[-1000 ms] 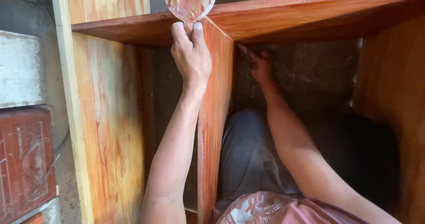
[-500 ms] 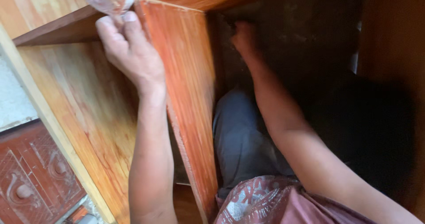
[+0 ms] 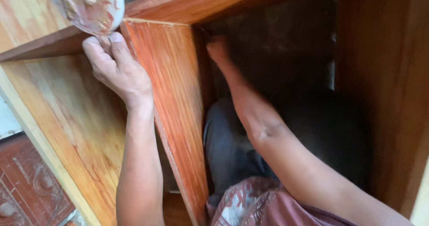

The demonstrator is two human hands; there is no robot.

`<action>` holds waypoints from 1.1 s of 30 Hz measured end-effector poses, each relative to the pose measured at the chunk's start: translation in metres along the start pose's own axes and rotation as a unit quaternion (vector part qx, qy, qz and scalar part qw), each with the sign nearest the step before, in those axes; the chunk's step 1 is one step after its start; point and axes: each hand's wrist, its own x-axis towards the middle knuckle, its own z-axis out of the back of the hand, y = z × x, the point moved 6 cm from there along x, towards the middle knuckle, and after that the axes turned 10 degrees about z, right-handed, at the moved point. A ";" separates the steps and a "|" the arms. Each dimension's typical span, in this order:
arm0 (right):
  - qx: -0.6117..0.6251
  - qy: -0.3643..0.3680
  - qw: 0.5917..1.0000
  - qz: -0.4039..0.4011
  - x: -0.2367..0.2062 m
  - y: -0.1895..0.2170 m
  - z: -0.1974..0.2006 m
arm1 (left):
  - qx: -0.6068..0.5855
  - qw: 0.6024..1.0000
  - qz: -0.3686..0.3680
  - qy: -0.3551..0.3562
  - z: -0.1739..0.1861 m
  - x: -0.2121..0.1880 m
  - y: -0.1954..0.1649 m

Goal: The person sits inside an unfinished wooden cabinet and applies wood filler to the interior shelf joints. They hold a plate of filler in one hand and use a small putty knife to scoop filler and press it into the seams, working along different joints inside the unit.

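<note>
My left hand grips the lower edge of a pale plastic piece smeared with brownish putty, held up against the top shelf of an orange-red wooden cabinet. My right hand reaches into the dark inner compartment to the right of the vertical divider, pressed near the upper corner. It is blurred, and I cannot tell whether it holds anything.
The cabinet's right side panel closes in the dark compartment. A carved dark-red wooden panel lies at lower left beside the cabinet's pale outer edge. My grey trousers and patterned shirt fill the bottom centre.
The view has swung left and tilted. My left hand stays on the putty-smeared piece at the shelf edge, while my right hand has stayed up in the inner corner.
</note>
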 end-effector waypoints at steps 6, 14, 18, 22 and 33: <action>0.176 0.103 0.971 -0.127 -0.032 0.103 0.048 | 0.022 1.000 0.021 0.003 0.010 0.004 0.008; 0.055 0.232 0.971 0.028 -0.040 0.240 0.249 | 0.064 0.996 0.050 0.024 0.017 0.020 -0.030; 0.114 0.284 0.952 -0.008 -0.088 0.242 0.413 | 0.067 0.985 0.144 0.065 0.058 -0.001 -0.070; -0.131 0.223 0.934 -0.246 -0.145 0.228 0.595 | -0.024 0.986 0.154 0.065 0.165 -0.054 -0.153; 0.019 -0.095 0.948 -0.303 -0.158 0.370 0.794 | 0.029 0.948 0.303 0.093 0.348 -0.054 -0.252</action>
